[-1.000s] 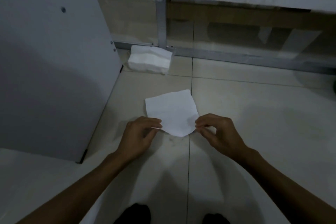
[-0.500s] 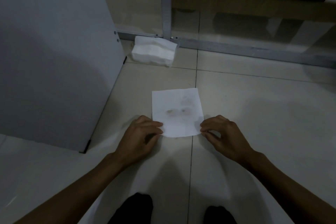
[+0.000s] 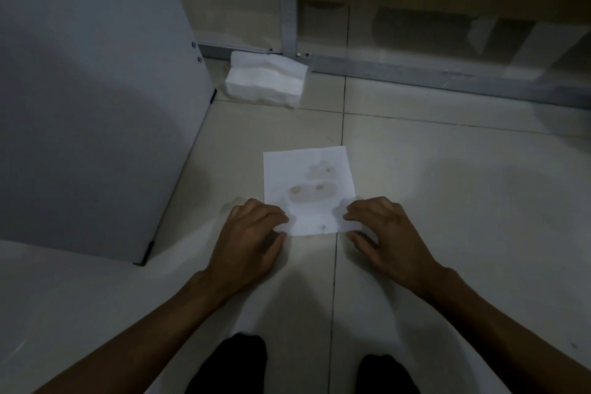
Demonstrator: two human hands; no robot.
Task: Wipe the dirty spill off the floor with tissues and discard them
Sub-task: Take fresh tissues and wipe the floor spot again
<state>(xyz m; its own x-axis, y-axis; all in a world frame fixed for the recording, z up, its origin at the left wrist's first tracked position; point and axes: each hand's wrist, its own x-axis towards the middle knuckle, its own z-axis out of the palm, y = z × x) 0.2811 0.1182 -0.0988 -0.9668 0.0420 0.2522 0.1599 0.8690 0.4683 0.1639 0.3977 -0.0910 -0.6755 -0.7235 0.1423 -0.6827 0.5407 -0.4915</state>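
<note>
Tissue (image 3: 308,190) spread flat on the floor (image 3: 447,201) over the spill, brownish wet patches soaking through its middle. Left hand (image 3: 248,241) and right hand (image 3: 385,238) sit apart, each pinching a near corner of the sheet. Blotting looks underway; wiping up and discarding not yet done, spare tissue stack (image 3: 265,80) lying beyond, no bin in sight

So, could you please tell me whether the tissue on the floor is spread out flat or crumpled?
Spread flat: the tissue lies open on the floor tile, brownish wet patches showing through, both hands at its near corners.
</note>
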